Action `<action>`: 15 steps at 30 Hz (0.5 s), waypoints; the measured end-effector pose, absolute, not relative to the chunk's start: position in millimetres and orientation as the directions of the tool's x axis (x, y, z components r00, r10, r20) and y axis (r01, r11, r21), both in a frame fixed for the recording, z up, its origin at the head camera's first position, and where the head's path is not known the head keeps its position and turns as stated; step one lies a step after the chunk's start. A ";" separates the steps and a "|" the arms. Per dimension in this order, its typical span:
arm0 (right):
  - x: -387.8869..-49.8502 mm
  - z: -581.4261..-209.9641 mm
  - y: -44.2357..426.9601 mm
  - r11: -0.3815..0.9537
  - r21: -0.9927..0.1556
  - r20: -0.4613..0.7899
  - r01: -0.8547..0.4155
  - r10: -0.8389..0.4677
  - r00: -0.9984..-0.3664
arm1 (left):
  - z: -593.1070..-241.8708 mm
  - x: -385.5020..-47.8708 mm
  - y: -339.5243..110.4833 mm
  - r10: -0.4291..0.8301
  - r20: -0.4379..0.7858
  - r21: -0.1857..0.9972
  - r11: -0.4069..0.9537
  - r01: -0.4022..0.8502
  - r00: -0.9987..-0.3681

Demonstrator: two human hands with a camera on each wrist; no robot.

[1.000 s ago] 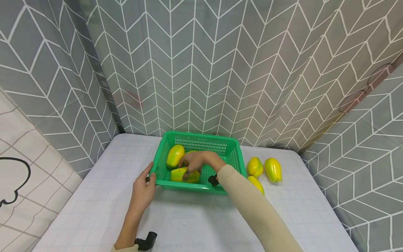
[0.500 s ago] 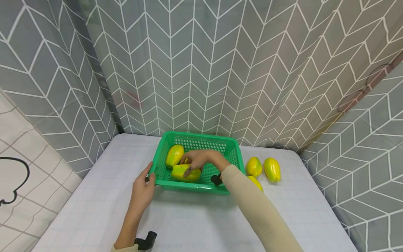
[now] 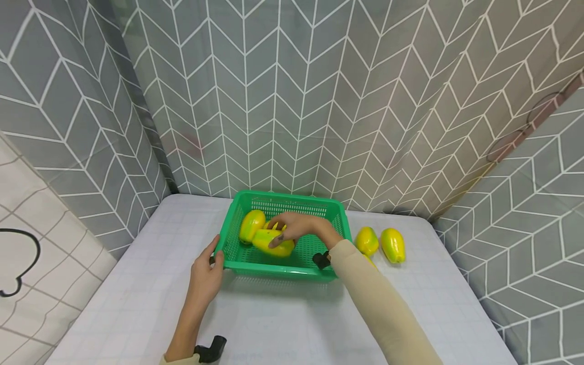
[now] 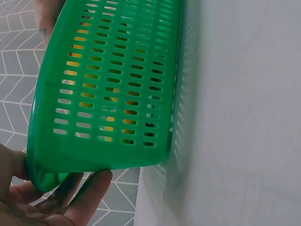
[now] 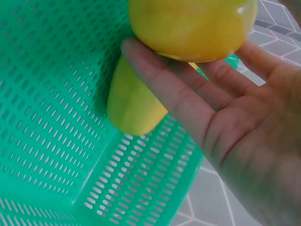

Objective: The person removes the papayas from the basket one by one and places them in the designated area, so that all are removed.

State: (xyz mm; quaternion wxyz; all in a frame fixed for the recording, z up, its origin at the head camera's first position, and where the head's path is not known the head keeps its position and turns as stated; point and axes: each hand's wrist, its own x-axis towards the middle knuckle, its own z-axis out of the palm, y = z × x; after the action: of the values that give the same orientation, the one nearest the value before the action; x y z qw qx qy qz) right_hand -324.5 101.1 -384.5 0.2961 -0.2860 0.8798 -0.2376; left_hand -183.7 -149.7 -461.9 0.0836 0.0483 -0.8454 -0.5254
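A green perforated plastic basket (image 3: 283, 271) stands on the table. My left hand (image 3: 207, 274) grips its rim at the near left corner; in the left wrist view, fingers (image 4: 91, 197) curl beneath the rim. Inside the basket, my right hand (image 3: 292, 225) holds a yellow-green papaya (image 3: 266, 242) between thumb and fingers. The same papaya (image 5: 193, 28) appears raised above the basket floor in the right wrist view. Another papaya (image 3: 252, 225) lies at the basket's left end. Yellow fruit behind the right hand is mostly hidden.
To the right of the basket, two papayas (image 3: 367, 241) (image 3: 393, 245) lie on the white-covered table (image 3: 274, 324). A third papaya (image 3: 371, 261) is mostly covered by the right sleeve. Grey patterned curtains (image 3: 283, 101) stand behind the table.
My right hand has lifted the papaya off the basket floor and shifted it slightly right and away from me, tilting it. The left hand stays on the rim.
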 end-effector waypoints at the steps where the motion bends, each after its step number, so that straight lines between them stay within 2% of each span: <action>1: -324.9 -384.1 103.0 0.725 -0.587 -0.380 -0.362 -0.641 -0.667 | -461.8 -183.7 -149.8 -0.170 0.089 0.896 0.443 0.005 -0.981; 15: -324.0 -380.4 130.3 0.705 -0.656 -0.340 -0.270 -0.594 -0.729 | -461.8 -184.1 -150.5 -0.163 0.077 0.901 0.435 -0.001 -0.984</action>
State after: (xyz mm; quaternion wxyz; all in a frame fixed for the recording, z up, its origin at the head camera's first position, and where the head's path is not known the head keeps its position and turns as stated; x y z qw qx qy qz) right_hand -324.0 130.3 -380.4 0.2747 -0.2450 0.8816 -0.2956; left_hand -184.1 -150.5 -461.8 0.0761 0.0487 -0.8436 -0.5294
